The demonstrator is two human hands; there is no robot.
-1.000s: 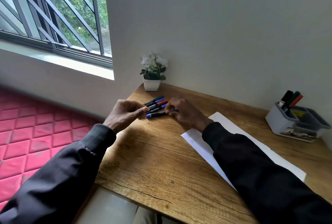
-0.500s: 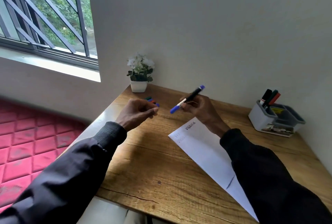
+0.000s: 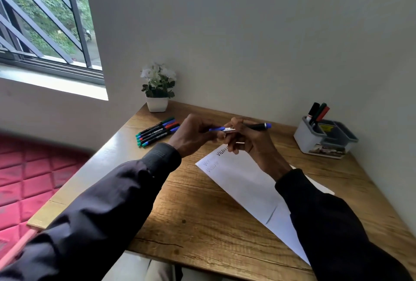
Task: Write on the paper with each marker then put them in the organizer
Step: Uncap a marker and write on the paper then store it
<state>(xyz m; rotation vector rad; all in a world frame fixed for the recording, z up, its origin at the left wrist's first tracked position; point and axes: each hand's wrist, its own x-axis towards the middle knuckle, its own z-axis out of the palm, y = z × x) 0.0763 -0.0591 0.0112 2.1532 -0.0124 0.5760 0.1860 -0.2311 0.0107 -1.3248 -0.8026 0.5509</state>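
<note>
I hold a blue marker (image 3: 258, 126) level above the desk, over the top of the white paper (image 3: 245, 186). My right hand (image 3: 249, 138) grips its black barrel. My left hand (image 3: 193, 134) pinches its blue cap end. Handwritten words show at the paper's upper left corner. Several more markers (image 3: 157, 132) lie side by side on the desk to the left of my hands. The grey and white organizer (image 3: 324, 138) stands at the back right with three markers upright in it.
A small white pot with white flowers (image 3: 157, 88) sits at the back left corner of the wooden desk (image 3: 202, 220). A wall runs behind the desk. A barred window is at the upper left and a red quilted surface lies left of the desk.
My right hand lifted the blue marker from the row and brought it over the paper. My left hand came across and took hold of its cap end. The view has shifted.
</note>
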